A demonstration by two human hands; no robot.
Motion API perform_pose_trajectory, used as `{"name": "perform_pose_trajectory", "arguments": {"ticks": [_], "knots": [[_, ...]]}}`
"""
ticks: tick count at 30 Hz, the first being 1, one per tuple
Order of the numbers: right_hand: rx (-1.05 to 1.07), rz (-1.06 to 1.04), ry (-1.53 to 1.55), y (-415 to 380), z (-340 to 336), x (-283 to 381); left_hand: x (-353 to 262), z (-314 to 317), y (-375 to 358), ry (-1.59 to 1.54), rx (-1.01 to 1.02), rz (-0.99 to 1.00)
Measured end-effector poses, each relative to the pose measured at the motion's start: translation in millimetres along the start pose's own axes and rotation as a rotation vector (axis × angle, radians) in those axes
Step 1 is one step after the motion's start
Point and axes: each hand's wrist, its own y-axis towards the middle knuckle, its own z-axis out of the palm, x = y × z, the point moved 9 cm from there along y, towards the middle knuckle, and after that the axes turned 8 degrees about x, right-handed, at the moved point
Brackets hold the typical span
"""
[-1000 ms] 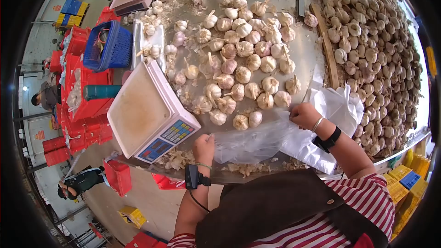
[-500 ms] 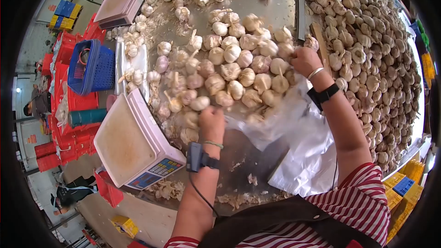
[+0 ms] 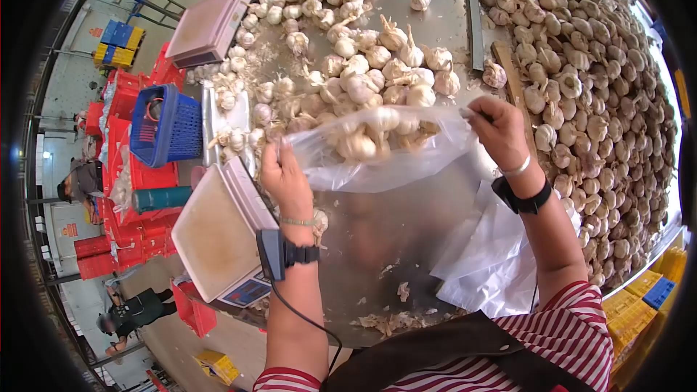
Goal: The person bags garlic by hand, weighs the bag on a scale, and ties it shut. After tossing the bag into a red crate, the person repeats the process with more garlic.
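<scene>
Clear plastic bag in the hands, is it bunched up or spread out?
Spread: the left hand and right hand hold the clear plastic bag stretched between them.

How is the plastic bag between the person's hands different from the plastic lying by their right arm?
The held bag is stretched between the left hand and right hand; the lying plastic rests on the table, ungripped. The held bag is see-through, with garlic bulbs visible in or behind it; the lying plastic looks whiter and cloudier, without garlic showing through. Both are thin, shiny and wrinkled.
</scene>
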Motion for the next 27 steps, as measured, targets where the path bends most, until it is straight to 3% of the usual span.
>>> {"name": "perform_pose_trajectory", "arguments": {"ticks": [3, 5, 6, 9, 11, 13, 15, 17, 21, 23, 27], "knots": [[0.037, 0.029, -0.004, -33.5, -14.2, 26.7, -28.6, -34.3, -23.3, 0.193, 0.063, 0.064], [0.070, 0.015, 0.040, -58.7, -22.0, 47.4, -37.7, -52.7, -43.5, 0.050, 0.103, -0.121], [0.026, -0.024, 0.102, -71.7, -25.1, 57.2, -47.5, -62.6, -53.7, 0.046, 0.087, -0.101], [0.165, 0.184, 0.252, -110.1, -16.8, 65.3, -37.5, -88.3, -91.3, -0.062, 0.117, -0.183], [0.155, 0.127, 0.247, -127.5, -2.1, 53.8, -32.3, -94.4, -110.7, -0.134, 0.131, -0.151], [0.206, 0.002, 0.013, -137.2, 16.1, 59.5, -8.4, -85.8, -136.9, -0.372, 0.253, -0.483], [0.250, 0.002, -0.069, -143.5, 27.4, 76.2, -10.4, -98.3, -135.7, -0.463, 0.234, -0.467], [0.224, 0.205, 0.194, -147.3, 37.3, 98.1, -33.4, -130.3, -126.5, -0.444, 0.160, -0.447], [0.213, -0.070, 0.344, -131.1, 74.6, 180.3, -68.5, -230.0, -92.3, -0.529, 0.025, -0.256], [0.216, -0.139, 0.312, -122.3, 108.4, 220.6, -87.8, -293.1, -75.1, -0.418, -0.106, -0.019], [0.268, -0.286, 0.263, -97.4, 198.0, 273.0, -63.8, -380.8, -53.3, -0.427, -0.140, 0.088]]}}
